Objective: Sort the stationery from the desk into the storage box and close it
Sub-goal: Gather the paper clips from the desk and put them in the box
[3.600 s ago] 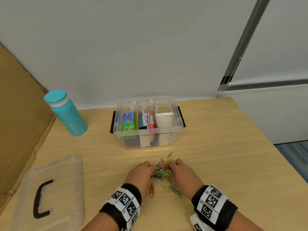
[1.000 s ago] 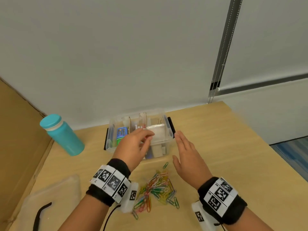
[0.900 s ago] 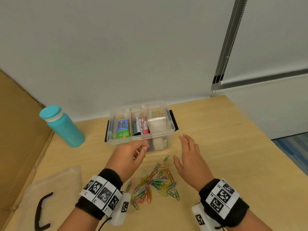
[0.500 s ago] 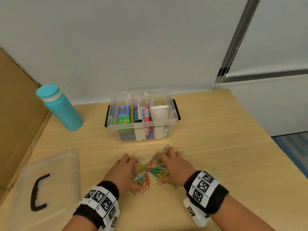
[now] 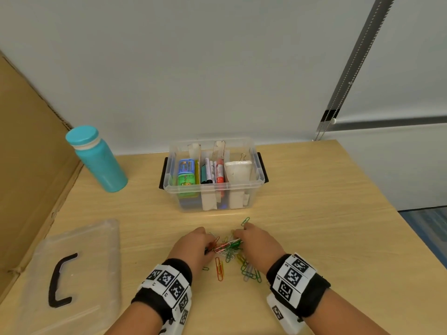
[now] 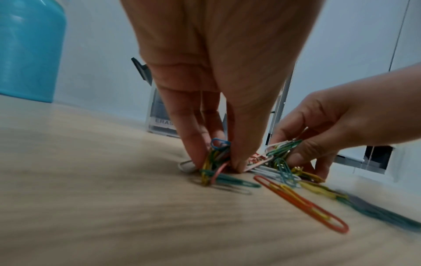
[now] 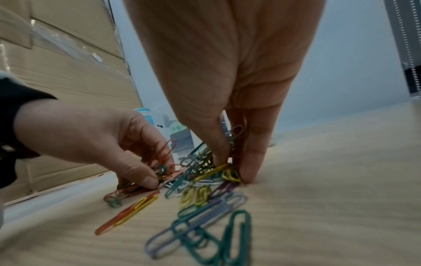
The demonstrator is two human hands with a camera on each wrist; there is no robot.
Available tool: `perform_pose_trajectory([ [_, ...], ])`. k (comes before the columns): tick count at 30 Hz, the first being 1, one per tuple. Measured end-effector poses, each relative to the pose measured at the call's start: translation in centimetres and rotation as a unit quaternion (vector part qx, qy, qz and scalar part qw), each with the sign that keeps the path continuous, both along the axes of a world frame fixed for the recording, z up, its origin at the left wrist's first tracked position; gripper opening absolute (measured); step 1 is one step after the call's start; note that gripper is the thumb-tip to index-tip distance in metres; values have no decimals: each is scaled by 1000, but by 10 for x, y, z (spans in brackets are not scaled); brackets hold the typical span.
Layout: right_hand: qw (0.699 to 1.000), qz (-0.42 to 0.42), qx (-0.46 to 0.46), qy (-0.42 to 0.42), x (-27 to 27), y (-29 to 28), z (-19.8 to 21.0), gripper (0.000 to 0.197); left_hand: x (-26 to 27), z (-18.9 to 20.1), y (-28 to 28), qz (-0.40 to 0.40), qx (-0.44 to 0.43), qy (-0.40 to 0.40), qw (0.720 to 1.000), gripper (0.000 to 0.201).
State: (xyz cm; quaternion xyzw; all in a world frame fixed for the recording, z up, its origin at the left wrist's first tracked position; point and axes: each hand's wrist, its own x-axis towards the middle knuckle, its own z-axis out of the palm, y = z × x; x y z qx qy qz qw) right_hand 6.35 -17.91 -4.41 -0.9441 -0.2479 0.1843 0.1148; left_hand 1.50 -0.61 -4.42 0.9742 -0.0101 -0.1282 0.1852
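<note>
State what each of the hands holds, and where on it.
Both pinch paper clips from the desk pile: left hand its left edge, right hand its right edge, between thumb and fingertips.

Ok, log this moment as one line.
left hand: pinches paper clips | right hand: pinches paper clips | storage box: open | lid: on desk

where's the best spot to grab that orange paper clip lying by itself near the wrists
Probably best to pinch the orange paper clip across its long sides near the middle, coming straight down from above. It lies flat on the desk, lengthwise toward the wrists, clear of the pile, so sliding it to tip up one rounded end may help.
</note>
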Motion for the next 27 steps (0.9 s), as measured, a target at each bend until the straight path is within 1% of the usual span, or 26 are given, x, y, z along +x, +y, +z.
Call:
perform_pose_trajectory([
  [2,999,-14,30,5,3,-4,1,40,2,0,2,-2,-4,-3,1000,20],
  [4,997,-33,69,28,6,-8,3,37,3,0,5,-1,-12,-11,1000,24],
  [9,982,-79,157,65,13,-24,21,31,5,1,14,22,-37,-24,999,28],
  [14,963,-101,242,53,21,-36,56,27,4,4,19,53,-90,-45,994,26],
  [18,952,-110,286,27,35,-36,95,27,6,10,21,57,-124,-78,988,22],
  [20,954,-100,284,-9,44,-32,115,26,7,14,20,59,-141,-89,984,22],
  [22,961,-85,254,-68,56,-25,128,26,7,17,20,58,-150,-96,982,22],
  [24,970,-66,193,-130,70,-15,133,25,7,19,19,56,-151,-98,982,21],
  [27,983,-46,68,-165,87,6,130,29,5,20,19,56,-153,-98,982,21],
])
